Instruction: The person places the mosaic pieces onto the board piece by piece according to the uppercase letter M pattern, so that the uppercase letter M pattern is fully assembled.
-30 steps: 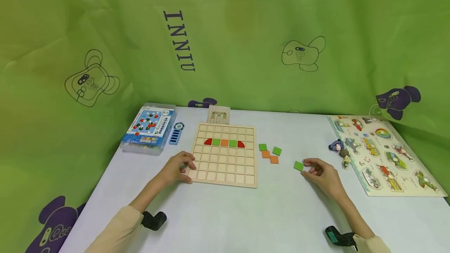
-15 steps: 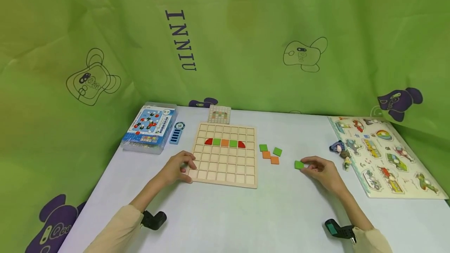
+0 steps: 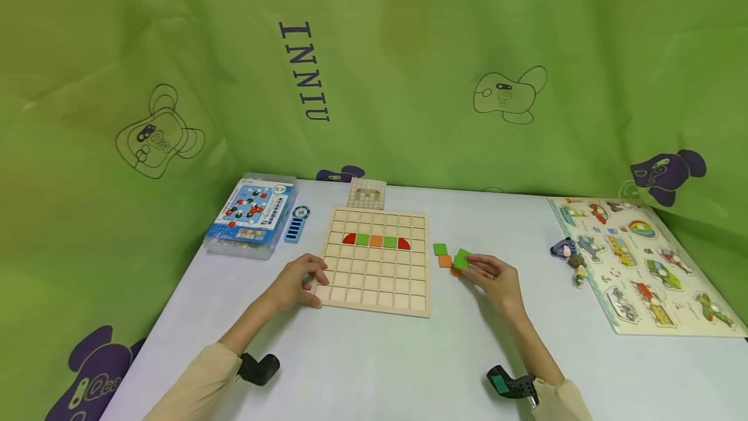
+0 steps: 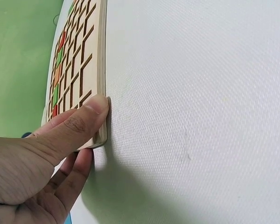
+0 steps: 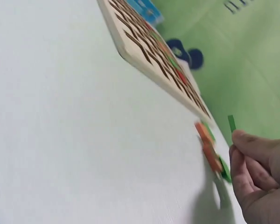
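Pinching a thin green square tile between thumb and fingers of the right grip, narrow on the edge, tilted and raised just over loose pieces beside the right edge of a pale square wooden board with recessed cells. Holding the board's near left corner in the left grip, thumb on the near edge.

Set in one row across the board's far half: red quarter-round pieces at both ends, green, orange and green squares between. Lying loose on the white worktop, near the board: a flat green square, a first orange square and a second orange square, mostly covered in the head view. Showing beside these in the right wrist view: another loose green square.

Just beyond the board: a small card printed with a grid. To the left, a clear plastic box with a blue-and-white molecule label. Well apart to the right, a pale picture puzzle board, touched by small figurines.
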{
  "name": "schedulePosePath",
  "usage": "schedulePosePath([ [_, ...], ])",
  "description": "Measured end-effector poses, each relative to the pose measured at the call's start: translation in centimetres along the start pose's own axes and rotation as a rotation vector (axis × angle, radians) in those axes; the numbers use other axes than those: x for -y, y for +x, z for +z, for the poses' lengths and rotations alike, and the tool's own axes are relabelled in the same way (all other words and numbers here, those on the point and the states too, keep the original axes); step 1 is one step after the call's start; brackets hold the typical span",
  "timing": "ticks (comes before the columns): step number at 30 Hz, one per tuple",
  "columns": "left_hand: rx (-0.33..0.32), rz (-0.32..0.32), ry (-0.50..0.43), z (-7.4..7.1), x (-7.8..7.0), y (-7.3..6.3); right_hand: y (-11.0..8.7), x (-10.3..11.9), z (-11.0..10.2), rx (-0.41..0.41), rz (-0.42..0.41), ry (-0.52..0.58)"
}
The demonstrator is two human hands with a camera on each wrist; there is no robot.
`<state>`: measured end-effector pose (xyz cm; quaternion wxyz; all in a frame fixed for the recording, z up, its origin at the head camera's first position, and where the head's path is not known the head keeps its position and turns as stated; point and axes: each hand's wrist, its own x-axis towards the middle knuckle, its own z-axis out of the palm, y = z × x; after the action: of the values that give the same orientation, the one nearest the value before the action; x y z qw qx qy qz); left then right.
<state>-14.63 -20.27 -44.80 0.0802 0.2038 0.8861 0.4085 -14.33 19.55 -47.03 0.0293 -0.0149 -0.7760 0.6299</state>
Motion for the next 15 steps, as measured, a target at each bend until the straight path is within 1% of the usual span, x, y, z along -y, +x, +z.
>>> schedulePosePath([
  [3, 0.004, 0.005, 0.008, -0.1, 0.1, 0.0, 0.4, 0.4, 2.2, 0.013, -0.013, 0.022],
  [9, 0.008, 0.011, 0.011, -0.2, 0.0, 0.0, 1.0, 1.4, 7.0, 0.042, -0.027, -0.006],
  [15, 0.003, 0.018, 0.026, -0.2, -0.1, 0.1, 1.4, 1.8, 11.0, 0.076, -0.075, 0.011],
])
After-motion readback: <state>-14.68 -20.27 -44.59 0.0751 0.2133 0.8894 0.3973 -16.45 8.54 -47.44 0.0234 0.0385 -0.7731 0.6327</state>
